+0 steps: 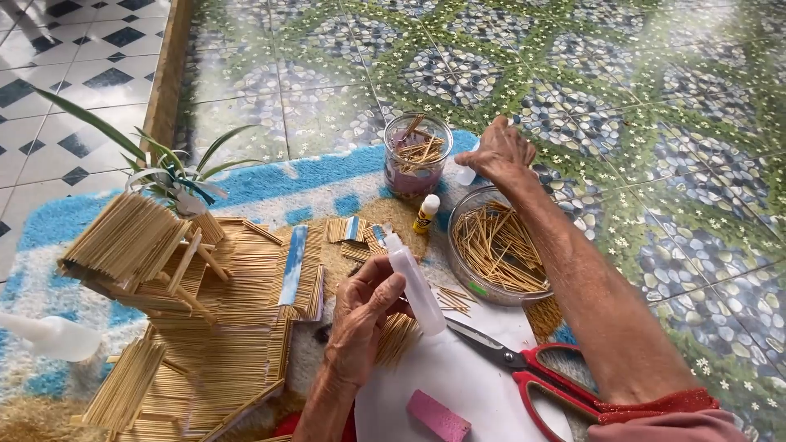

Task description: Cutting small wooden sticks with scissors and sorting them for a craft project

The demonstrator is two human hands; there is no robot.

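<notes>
Fingers [385, 288] of the left hand [364, 315] curled tight round a white squeeze bottle [417, 293], nozzle tilted up and away, held over a white sheet [458, 385] on the blue and white rug [270, 184]. Reached out with the right hand [499, 151], fingers bent down onto something small and white [467, 174] beside a glass jar [417, 154] of sticks; could not tell whether closed on it, being mostly hidden under the palm. Just below that hand, a clear round bowl [460, 214] full of thin sticks, its near rim partly covered by the forearm. Between jar and bowl, a little yellow glue tube [426, 214] standing upright. Red-handled scissors [536, 372] lay on the sheet, handles partly cut off by the sleeve; a pink block [438, 416] close to the lower edge. At the left, a stick-built model [176, 282] with flat stick panels spread round it, lower parts running out of view; a blurred white shape [53, 336] at the far left, too unclear to name
</notes>
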